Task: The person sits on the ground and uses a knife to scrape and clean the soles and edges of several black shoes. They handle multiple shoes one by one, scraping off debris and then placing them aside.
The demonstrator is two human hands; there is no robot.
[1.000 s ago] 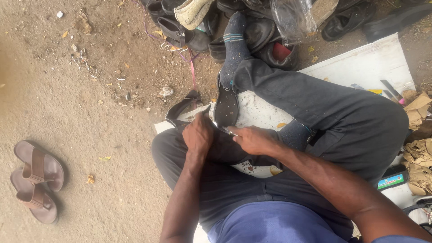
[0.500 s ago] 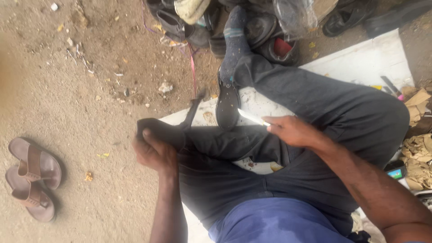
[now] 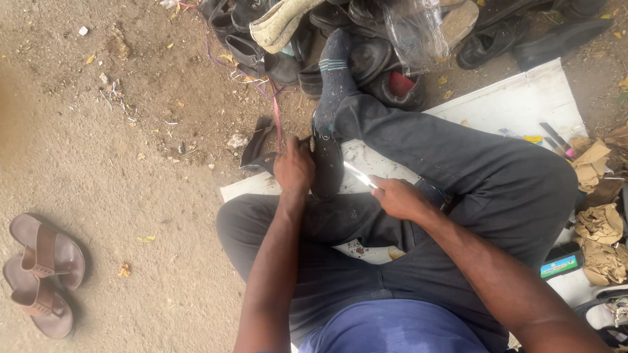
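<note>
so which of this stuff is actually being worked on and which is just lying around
In hand:
- black shoe, gripped by the left hand
- knife blade, held in the right hand
- white board under the legs

Lying about:
- brown sandals on the dirt
- pile of dark shoes
- crumpled brown paper
- small tools on the board's far end
</note>
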